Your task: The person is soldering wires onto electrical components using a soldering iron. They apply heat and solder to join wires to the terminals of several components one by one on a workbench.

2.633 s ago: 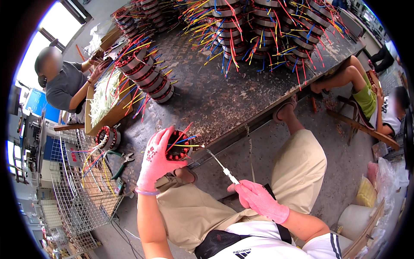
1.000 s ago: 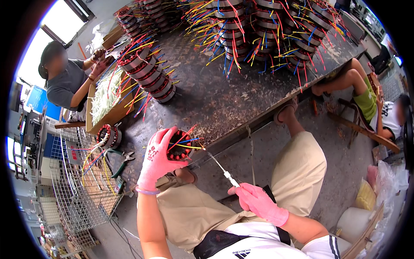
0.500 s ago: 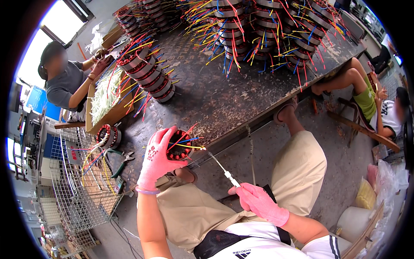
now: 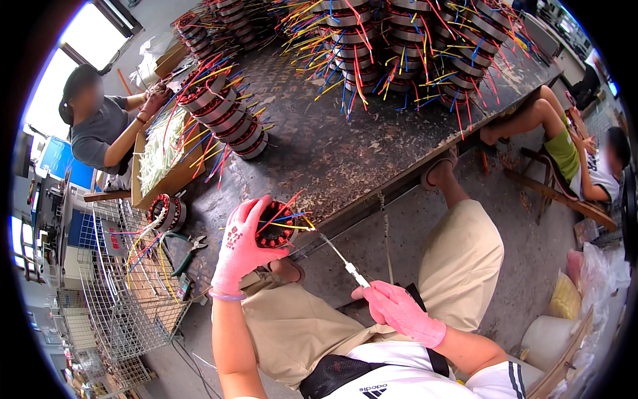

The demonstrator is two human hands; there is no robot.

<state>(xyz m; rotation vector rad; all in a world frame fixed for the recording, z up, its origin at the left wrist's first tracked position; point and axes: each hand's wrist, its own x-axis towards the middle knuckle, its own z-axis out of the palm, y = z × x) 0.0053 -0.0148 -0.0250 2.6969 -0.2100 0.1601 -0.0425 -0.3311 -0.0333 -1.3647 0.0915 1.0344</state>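
Observation:
My left hand (image 4: 242,243), in a pink glove, grips a motor stator (image 4: 275,225) at the table's front edge. Red windings line the stator's opening, and red, blue and yellow leads stick out to its right. In my right hand (image 4: 402,311), also gloved in pink, is a slim white-handled tool with a thin metal shaft (image 4: 354,272); it resembles a soldering iron, but its exact kind is unclear. Its tip is close to the end of a yellow lead (image 4: 310,223), where a small bright spot shows. Whether they touch I cannot tell.
Stacked stators (image 4: 229,116) stand on the worn table (image 4: 299,153), with more behind. Another stator (image 4: 166,211) and green-handled cutters (image 4: 189,254) lie left, by a wire rack (image 4: 126,299). A co-worker (image 4: 100,126) sits beside a carton (image 4: 193,156); another person (image 4: 598,166) sits right.
The orange glow at the lead's end is paler and smaller. My hands have hardly moved. The co-worker at the left has shifted both hands slightly.

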